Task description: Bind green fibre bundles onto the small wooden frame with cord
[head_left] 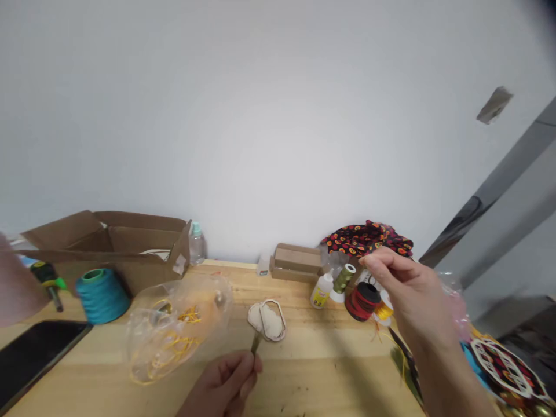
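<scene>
pinching a slim olive-green tool (256,343) between the left hand (226,382)'s thumb and fingers, its tip just beside a cream fabric patch (267,321) inside an oval white frame (283,327) on the wooden counter (313,370). right hand (412,295) raised above a red thread spool (361,302), fingers (377,260) pressed together, nothing visible between them. clear plastic bag (208,295) of yellow cord (174,349) lies left of the patch.

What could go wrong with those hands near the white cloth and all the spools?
The slim greenish tool in the left hand points at the white cloth piece, so it might snag it. The right hand is close to the red-and-black spool and gold spool, and might knock them.
</scene>
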{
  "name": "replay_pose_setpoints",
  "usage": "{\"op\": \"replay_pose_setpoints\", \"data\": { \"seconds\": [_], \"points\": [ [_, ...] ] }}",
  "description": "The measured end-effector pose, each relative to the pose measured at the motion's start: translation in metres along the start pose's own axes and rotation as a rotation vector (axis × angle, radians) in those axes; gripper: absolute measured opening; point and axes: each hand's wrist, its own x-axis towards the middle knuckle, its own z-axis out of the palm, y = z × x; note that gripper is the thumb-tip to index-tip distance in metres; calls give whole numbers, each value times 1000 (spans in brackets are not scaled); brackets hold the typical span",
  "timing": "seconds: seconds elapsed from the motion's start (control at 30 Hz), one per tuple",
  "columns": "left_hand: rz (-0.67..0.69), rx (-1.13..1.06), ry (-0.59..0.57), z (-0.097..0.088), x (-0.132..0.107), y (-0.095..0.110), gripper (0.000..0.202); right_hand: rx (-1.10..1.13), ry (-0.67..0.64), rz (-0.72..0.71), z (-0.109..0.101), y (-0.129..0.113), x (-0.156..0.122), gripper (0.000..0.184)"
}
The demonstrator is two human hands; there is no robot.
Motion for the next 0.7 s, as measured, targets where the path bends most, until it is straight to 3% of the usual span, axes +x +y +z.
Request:
{"op": "replay_pose_setpoints", "data": {
  "seconds": [0.1,0.3,0.5,0.7],
  "points": [
    [74,-119,42,8,2,11,37,-134,-211,-17,6,-11,-17,18],
    [245,-209,-23,32,4,27,26,-179,-540,-98,41,-15,-59,16],
    [263,-220,-198,47,0,30,20,-242,-452,-112,70,6,-68,16],
    [200,-171,-150,48,-4,28,25,-294,-360,-158,70,13,-69,18]
  ]
}}
